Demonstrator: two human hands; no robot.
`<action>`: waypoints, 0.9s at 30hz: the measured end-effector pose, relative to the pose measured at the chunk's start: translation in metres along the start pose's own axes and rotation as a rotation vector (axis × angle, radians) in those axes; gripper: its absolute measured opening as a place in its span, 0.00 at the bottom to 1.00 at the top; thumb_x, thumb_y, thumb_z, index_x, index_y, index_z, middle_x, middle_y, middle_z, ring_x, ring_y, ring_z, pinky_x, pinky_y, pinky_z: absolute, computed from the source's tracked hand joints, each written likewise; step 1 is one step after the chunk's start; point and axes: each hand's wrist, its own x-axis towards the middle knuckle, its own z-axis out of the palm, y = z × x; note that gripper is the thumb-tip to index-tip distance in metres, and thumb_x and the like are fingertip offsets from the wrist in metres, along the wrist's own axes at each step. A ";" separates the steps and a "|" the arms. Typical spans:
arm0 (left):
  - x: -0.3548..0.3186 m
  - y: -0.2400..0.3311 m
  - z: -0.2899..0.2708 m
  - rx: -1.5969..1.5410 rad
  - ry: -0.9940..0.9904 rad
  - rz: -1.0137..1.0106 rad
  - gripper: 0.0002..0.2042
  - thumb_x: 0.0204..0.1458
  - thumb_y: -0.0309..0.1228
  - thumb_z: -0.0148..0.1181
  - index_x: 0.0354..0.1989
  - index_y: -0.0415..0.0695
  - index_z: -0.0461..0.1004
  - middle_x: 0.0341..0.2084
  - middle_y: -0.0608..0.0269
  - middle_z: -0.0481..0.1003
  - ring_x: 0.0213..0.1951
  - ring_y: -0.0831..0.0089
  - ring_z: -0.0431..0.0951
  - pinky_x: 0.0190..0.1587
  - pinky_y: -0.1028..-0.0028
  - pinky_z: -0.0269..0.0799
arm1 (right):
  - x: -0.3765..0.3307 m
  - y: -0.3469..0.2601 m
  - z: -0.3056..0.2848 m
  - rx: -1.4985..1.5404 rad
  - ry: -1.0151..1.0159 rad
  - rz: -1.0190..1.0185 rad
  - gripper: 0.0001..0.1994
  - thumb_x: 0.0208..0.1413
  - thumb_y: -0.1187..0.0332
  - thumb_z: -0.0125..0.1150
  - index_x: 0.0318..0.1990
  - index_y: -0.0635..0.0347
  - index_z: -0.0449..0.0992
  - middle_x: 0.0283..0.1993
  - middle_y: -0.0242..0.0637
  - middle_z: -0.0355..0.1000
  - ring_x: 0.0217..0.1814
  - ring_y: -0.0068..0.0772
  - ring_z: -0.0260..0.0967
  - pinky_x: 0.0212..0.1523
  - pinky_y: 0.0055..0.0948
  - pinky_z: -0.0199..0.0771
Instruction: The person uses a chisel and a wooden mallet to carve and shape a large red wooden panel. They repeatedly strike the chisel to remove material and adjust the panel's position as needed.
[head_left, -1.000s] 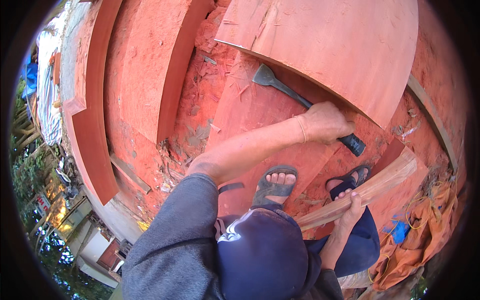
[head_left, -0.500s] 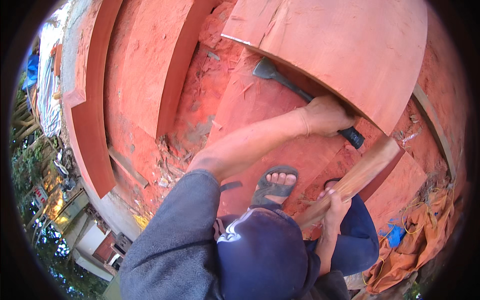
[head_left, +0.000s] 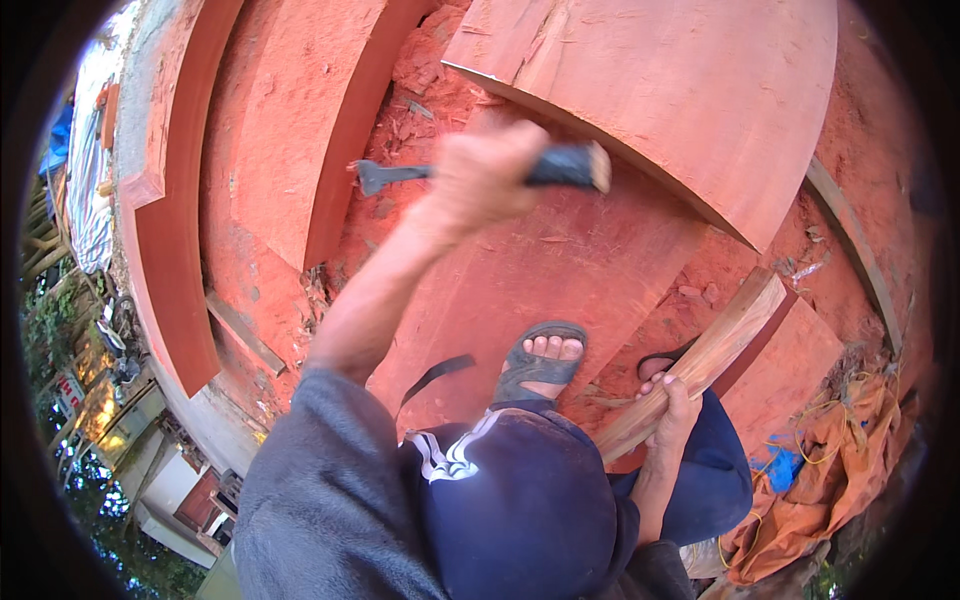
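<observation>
My left hand [head_left: 487, 172], blurred by motion, is wrapped round a chisel [head_left: 565, 167] with a thick black handle, a pale wooden butt and a dark blade flaring at its tip. The blade points left and lies over reddish sawdust, beside a thick red plank [head_left: 310, 110]. My right hand [head_left: 676, 412] grips a stout brown wooden club [head_left: 715, 365], its free end slanting away to the upper right. Ahead rises a large block of reddish wood [head_left: 660, 100] with a curved lower edge. The chisel's handle is in front of the block's near edge.
A long stepped red timber [head_left: 185, 270] lies at the left. My sandalled foot [head_left: 545, 358] stands on a flat red board [head_left: 500, 270], near a dark strap [head_left: 437, 375]. A crumpled orange tarp [head_left: 840, 480] with a blue scrap lies at the lower right. A narrow wooden strip [head_left: 860, 250] is farther right.
My left hand has carried the chisel left and away from beneath the block's edge, and its blade has swung to point left. My right hand and the club have barely moved.
</observation>
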 end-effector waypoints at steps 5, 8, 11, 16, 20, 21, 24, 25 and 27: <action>-0.018 -0.038 -0.113 -1.230 0.469 -0.035 0.05 0.59 0.31 0.57 0.39 0.46 0.70 0.24 0.69 0.66 0.25 0.74 0.65 0.33 0.69 0.66 | -0.001 -0.007 -0.011 -0.011 0.060 -0.010 0.13 0.53 0.70 0.60 0.44 0.65 0.69 0.32 0.41 0.70 0.28 0.32 0.72 0.27 0.33 0.77; -0.026 -0.045 -0.108 -1.755 0.464 0.017 0.13 0.59 0.40 0.51 0.45 0.45 0.71 0.28 0.63 0.67 0.32 0.67 0.69 0.43 0.58 0.67 | 0.001 -0.008 -0.010 -0.019 0.051 0.022 0.12 0.54 0.69 0.60 0.42 0.66 0.69 0.31 0.41 0.71 0.27 0.33 0.72 0.26 0.33 0.76; -0.031 -0.051 -0.056 -1.951 0.482 -0.052 0.14 0.61 0.45 0.51 0.41 0.47 0.72 0.26 0.65 0.68 0.30 0.69 0.69 0.41 0.60 0.68 | 0.004 -0.009 -0.006 -0.022 0.030 0.049 0.12 0.54 0.68 0.60 0.41 0.66 0.69 0.31 0.41 0.71 0.27 0.33 0.72 0.26 0.33 0.78; -0.063 -0.100 -0.017 -1.894 0.763 -0.228 0.21 0.62 0.55 0.53 0.29 0.50 0.70 0.17 0.69 0.65 0.20 0.73 0.66 0.29 0.64 0.67 | -0.003 -0.012 -0.005 -0.076 -0.042 0.054 0.12 0.54 0.68 0.60 0.40 0.67 0.69 0.30 0.42 0.72 0.27 0.33 0.74 0.26 0.32 0.79; -0.107 -0.149 -0.079 -1.491 0.974 -0.421 0.19 0.63 0.49 0.56 0.26 0.48 0.70 0.15 0.70 0.64 0.17 0.74 0.64 0.25 0.65 0.66 | -0.009 -0.014 -0.004 -0.114 -0.082 0.031 0.11 0.55 0.69 0.60 0.41 0.67 0.69 0.30 0.42 0.72 0.27 0.33 0.74 0.26 0.32 0.79; -0.113 -0.154 -0.099 -1.300 1.001 -0.466 0.18 0.64 0.46 0.57 0.27 0.48 0.71 0.16 0.69 0.64 0.17 0.74 0.63 0.26 0.66 0.66 | -0.009 -0.013 -0.003 -0.123 -0.078 0.031 0.11 0.55 0.69 0.60 0.41 0.67 0.69 0.30 0.42 0.72 0.27 0.33 0.73 0.26 0.32 0.79; -0.120 -0.145 -0.148 -0.497 0.879 -0.386 0.09 0.60 0.30 0.63 0.28 0.44 0.71 0.19 0.68 0.70 0.21 0.76 0.70 0.27 0.74 0.69 | -0.008 -0.011 0.002 -0.148 -0.100 0.025 0.11 0.55 0.70 0.59 0.41 0.67 0.69 0.30 0.42 0.72 0.27 0.32 0.73 0.26 0.32 0.79; -0.124 -0.140 -0.163 -0.521 0.794 -0.376 0.08 0.59 0.26 0.63 0.29 0.44 0.71 0.21 0.66 0.72 0.22 0.77 0.70 0.27 0.76 0.69 | -0.007 -0.011 0.004 -0.144 -0.116 0.020 0.11 0.55 0.70 0.59 0.42 0.67 0.69 0.30 0.42 0.72 0.27 0.32 0.73 0.26 0.32 0.79; -0.128 -0.127 -0.178 -1.052 0.639 -0.201 0.11 0.64 0.35 0.57 0.31 0.44 0.69 0.22 0.65 0.67 0.23 0.74 0.65 0.31 0.69 0.66 | -0.007 -0.010 0.009 -0.167 -0.118 0.033 0.12 0.55 0.70 0.60 0.42 0.67 0.69 0.30 0.41 0.72 0.27 0.32 0.73 0.26 0.32 0.78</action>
